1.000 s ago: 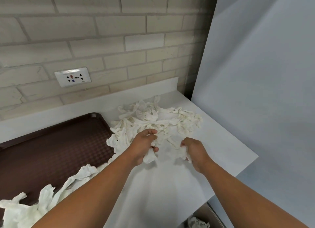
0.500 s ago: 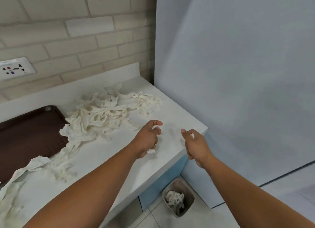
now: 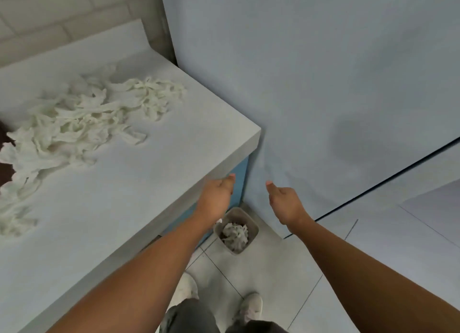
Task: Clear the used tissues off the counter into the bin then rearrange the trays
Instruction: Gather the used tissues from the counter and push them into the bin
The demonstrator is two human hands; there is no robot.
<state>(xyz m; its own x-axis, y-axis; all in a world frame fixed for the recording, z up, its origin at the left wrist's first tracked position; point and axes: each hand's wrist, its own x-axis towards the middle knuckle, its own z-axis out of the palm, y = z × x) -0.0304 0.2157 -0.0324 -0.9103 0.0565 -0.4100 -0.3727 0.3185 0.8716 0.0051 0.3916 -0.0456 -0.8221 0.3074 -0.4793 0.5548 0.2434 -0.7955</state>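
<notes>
Shoes (image 3: 249, 307) on the floor tiles at the bottom edge. Left hand (image 3: 217, 197) and right hand (image 3: 286, 203) hover backs-up over the bin (image 3: 254, 233), thumbs forward. Fingers are hidden under the palms, can't tell grip. Left wrist overlaps the bin's left rim. Bin stands below the blue cabinet front (image 3: 241, 181), tissue wad (image 3: 235, 233) inside. Further out on the counter (image 3: 124, 208): tissue pile (image 3: 87, 123), long axis near-left to far-right, left end at the tray (image 3: 4, 173). Grey-blue panel (image 3: 323, 83) on the right.

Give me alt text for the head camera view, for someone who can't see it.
A person's left hand and right hand are held out above a small bin on the floor, which holds crumpled tissues, by the corner of a white counter. A pile of used tissues lies on the counter, farther back.
</notes>
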